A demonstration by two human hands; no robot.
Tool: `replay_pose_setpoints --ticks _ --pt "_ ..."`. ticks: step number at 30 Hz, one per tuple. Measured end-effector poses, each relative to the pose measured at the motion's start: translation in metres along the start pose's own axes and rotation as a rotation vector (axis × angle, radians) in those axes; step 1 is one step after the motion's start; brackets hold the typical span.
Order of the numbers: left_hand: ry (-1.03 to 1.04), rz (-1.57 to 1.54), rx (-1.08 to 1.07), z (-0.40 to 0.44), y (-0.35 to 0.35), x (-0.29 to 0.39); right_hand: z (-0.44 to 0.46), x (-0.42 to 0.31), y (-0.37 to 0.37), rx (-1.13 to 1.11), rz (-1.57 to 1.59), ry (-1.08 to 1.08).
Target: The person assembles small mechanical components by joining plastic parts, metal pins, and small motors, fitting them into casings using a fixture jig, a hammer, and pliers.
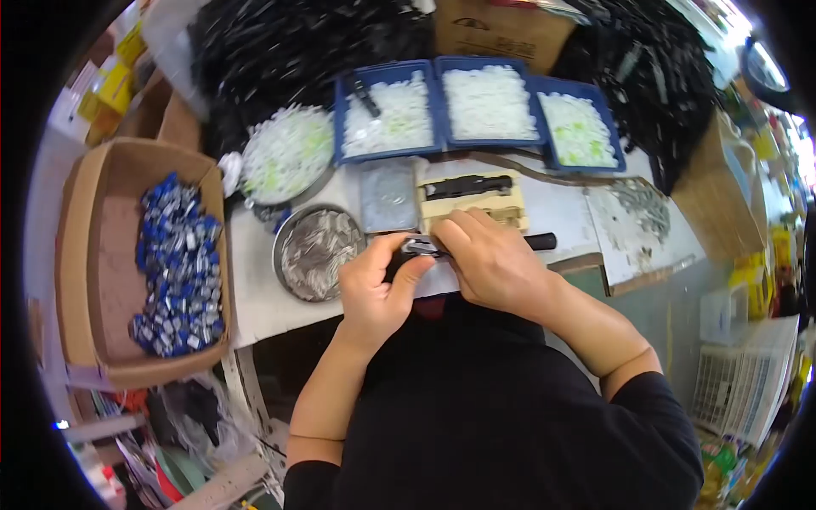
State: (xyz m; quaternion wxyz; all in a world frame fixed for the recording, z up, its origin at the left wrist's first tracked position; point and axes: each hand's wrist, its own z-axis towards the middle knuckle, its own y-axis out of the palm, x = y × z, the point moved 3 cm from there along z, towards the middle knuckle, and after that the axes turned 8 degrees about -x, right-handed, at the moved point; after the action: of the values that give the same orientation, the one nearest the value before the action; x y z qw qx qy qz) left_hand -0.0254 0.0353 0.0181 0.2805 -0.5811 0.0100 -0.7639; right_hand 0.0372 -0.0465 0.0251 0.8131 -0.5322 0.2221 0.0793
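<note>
My left hand [374, 289] is closed, thumb and fingers pinching a black piece with a shiny metal part [418, 246] at the table's front edge. Against the same piece, from the right, press the bent fingers of my right hand [493, 259]. A black rod-like end [541, 242] sticks out to the right behind my right hand; whether it belongs to the held piece is hidden. Just beyond my hands lies a pale wooden block [433, 217], with a black elongated part [467, 184] set in its top.
Blue trays [388, 155] of small white pieces line the back, below heaps of black parts [263, 51]. To the left are a round pan [280, 255] of metal strips and a cardboard box [102, 255] of blue-silver pieces. Small metal parts [642, 208] lie right.
</note>
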Motion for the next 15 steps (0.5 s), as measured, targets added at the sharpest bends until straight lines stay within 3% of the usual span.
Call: replay_pose_setpoints --ticks 2,4,5,6,7,8,9,10,11,12,13,14,15 --pt "-0.112 -0.001 -0.097 -0.008 -0.005 -0.008 -0.001 -0.002 0.006 -0.2 -0.1 -0.035" --pt "-0.354 -0.761 -0.354 -0.021 -0.006 -0.026 0.003 -0.005 0.01 -0.301 -0.002 -0.193" --pt "-0.37 -1.025 -0.511 -0.027 -0.005 -0.026 0.004 -0.009 0.01 -0.329 0.051 -0.277" --pt "-0.264 -1.154 -0.647 -0.032 -0.004 -0.03 0.004 -0.017 0.013 -0.467 -0.049 -0.297" --pt "-0.147 -1.278 -0.775 -0.034 -0.003 -0.037 0.007 -0.016 0.02 -0.452 -0.037 -0.311" --pt "-0.215 -1.238 -0.722 -0.036 -0.007 -0.04 0.009 -0.015 0.023 -0.432 -0.033 -0.327" --pt "-0.411 -0.955 -0.769 -0.037 -0.013 -0.039 0.01 -0.013 0.023 -0.484 -0.027 -0.309" --pt "-0.589 -0.665 -0.793 -0.039 -0.021 -0.04 0.009 -0.007 0.022 -0.402 -0.031 -0.304" --pt "-0.515 -0.205 -0.887 -0.042 -0.027 -0.044 0.008 0.0 0.02 -0.32 -0.033 -0.304" --pt "-0.542 0.081 -0.979 -0.045 -0.034 -0.044 0.007 0.016 0.012 -0.365 -0.017 -0.146" --pt "-0.564 0.377 -1.056 -0.049 -0.043 -0.043 0.004 0.032 0.001 -0.169 -0.057 -0.018" --pt "-0.457 0.586 -1.044 -0.054 -0.049 -0.045 0.003 0.046 -0.01 -0.035 -0.22 0.244" --pt "-0.464 0.587 -1.043 -0.051 -0.049 -0.044 0.003 0.054 -0.023 0.059 -0.265 0.426"
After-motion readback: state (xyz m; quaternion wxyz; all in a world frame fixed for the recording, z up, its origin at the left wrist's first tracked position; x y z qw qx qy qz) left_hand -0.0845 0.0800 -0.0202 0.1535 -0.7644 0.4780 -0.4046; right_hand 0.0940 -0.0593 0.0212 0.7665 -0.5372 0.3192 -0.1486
